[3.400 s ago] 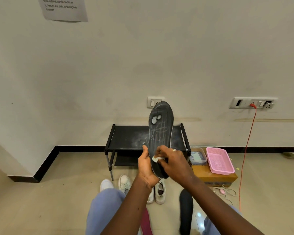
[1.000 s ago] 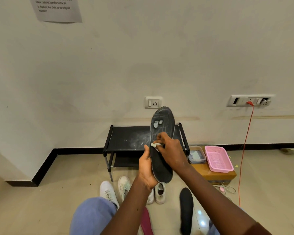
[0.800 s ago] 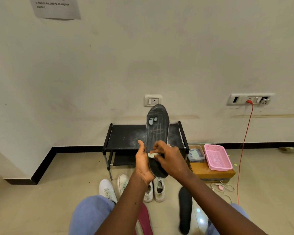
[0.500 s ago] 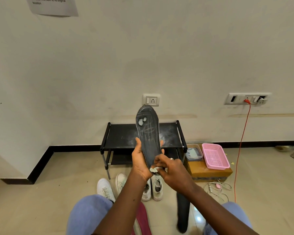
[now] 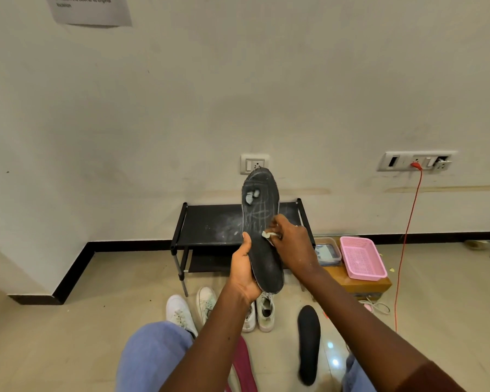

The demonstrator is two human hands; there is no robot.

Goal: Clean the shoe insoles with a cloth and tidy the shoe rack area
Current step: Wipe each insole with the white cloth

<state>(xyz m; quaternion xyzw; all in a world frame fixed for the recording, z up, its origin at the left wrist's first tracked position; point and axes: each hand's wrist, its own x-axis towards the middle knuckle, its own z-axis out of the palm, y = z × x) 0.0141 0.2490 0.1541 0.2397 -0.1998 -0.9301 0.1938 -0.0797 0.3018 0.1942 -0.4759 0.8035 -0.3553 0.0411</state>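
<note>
A black insole (image 5: 262, 222) with pale worn patches near its toe stands upright in front of me. My left hand (image 5: 242, 271) grips its heel end from the left. My right hand (image 5: 293, 244) pinches a small white cloth (image 5: 268, 235) and presses it against the insole's middle. A second black insole (image 5: 309, 343) lies flat on the floor between my knees. Behind the hands stands the black shoe rack (image 5: 210, 224), its top shelf dusted with white marks.
White sneakers (image 5: 180, 312) stand in a row on the floor below the rack. A pink basket (image 5: 361, 257) and a clear container (image 5: 327, 250) sit on a wooden box (image 5: 351, 284) right of it. An orange cable (image 5: 406, 239) hangs from a wall socket. A magenta insole (image 5: 244, 363) lies by my knee.
My right hand with the cloth has moved up the insole from its heel end to its middle. The insole has shifted slightly right and stands a little lower in view.
</note>
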